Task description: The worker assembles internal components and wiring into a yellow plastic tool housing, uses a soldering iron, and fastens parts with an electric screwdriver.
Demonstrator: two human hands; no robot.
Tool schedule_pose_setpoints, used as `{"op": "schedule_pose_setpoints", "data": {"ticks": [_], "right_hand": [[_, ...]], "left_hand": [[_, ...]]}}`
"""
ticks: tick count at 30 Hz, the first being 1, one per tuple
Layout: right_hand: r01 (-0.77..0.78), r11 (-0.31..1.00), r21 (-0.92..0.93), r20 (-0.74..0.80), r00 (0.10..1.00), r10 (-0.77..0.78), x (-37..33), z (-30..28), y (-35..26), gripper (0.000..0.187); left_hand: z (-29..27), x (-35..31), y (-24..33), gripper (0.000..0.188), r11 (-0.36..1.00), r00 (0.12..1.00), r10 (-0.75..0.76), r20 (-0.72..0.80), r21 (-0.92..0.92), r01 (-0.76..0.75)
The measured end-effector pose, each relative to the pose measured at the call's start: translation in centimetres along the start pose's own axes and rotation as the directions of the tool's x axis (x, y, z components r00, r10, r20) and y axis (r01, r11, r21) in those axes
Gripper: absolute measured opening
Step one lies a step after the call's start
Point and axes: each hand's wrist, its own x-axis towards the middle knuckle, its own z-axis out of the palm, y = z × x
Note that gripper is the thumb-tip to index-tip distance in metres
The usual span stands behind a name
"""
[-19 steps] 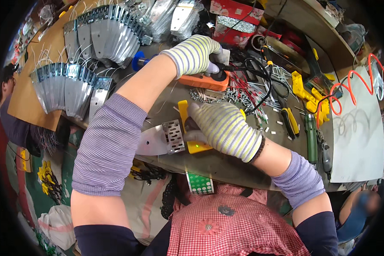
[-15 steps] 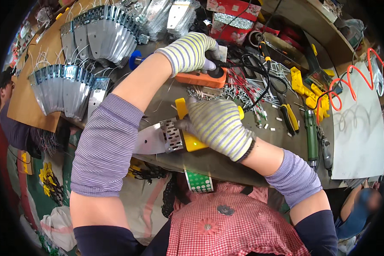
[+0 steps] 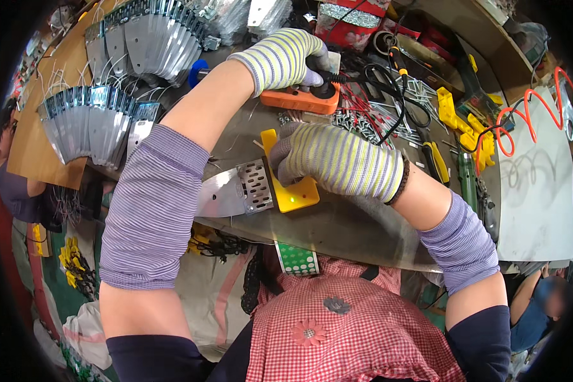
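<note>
Both my hands wear striped yellow, grey and white gloves. My left hand (image 3: 288, 62) is at the far middle, its fingers curled over an orange power strip (image 3: 293, 100) with a black plug and cable; what the fingers close on is partly hidden. My right hand (image 3: 337, 159) is bent round a yellow plastic piece (image 3: 290, 196), a flat bar with a small hole near its front end. Left of that piece lies a silver metal plate (image 3: 221, 194) with a slotted strip (image 3: 257, 186) along its right end, close against the yellow bar.
Fanned silver plates with wires (image 3: 89, 124) lie at left on brown board. Screws (image 3: 356, 124), yellow-handled pliers (image 3: 436, 162), yellow plastic parts (image 3: 468, 124) and a green screwdriver (image 3: 468, 181) are at right, near a red coiled hose (image 3: 522, 130) and a white sheet (image 3: 533, 191).
My right hand has turned, and its fingers have drawn off the slotted metal end and curled in at the yellow piece. The left hand stays by the power strip. The view has shifted slightly.
</note>
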Motion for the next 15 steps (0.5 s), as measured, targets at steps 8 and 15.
{"op": "schedule_pose_setpoints", "data": {"ticks": [8,15], "right_hand": [[0.305,0.948,-0.091,0.004,0.952,-0.306,0.1,0.3,2.0,0.014],[0.085,0.964,-0.254,0.021,0.996,-0.083,0.2,0.3,0.3,0.021]], "left_hand": [[-0.1,0.1,0.2,0.033,0.995,0.994,-0.102,0.047,-0.016,0.102],[0.5,0.1,-0.6,0.033,0.999,0.998,0.013,-0.057,0.054,-0.01]]}}
